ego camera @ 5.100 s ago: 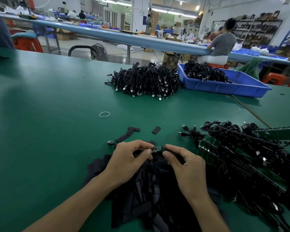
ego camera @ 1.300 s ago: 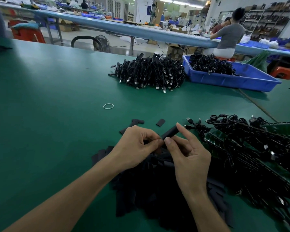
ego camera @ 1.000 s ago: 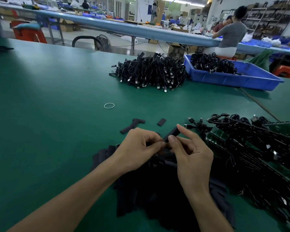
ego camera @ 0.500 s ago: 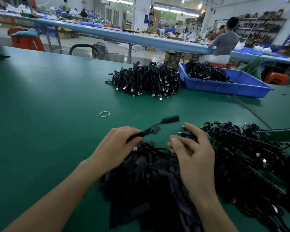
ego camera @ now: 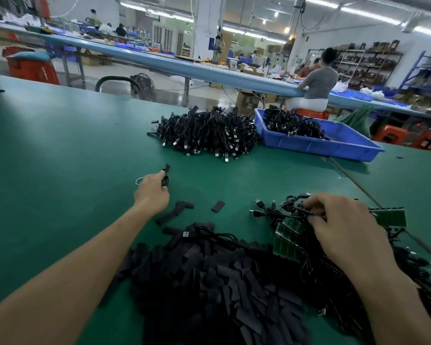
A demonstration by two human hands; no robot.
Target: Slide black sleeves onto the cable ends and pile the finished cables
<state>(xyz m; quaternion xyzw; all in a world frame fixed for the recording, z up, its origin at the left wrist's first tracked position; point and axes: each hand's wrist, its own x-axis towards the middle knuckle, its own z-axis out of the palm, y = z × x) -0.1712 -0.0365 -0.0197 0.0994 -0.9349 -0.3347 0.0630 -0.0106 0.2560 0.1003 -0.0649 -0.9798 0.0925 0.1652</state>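
Head view: left fingers (ego camera: 157, 176) pinch a sleeved cable (ego camera: 166, 168) pointing up and away; right fingers (ego camera: 314, 203) grip tangled cables (ego camera: 290, 208)

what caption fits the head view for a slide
Left hand holds a sleeved cable short of the finished pile; right hand grips unsleeved cables.

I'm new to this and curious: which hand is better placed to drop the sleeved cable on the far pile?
Left. The left hand holds the sleeved cable, stretched toward the finished pile; the right hand grips unsleeved cables nearby.
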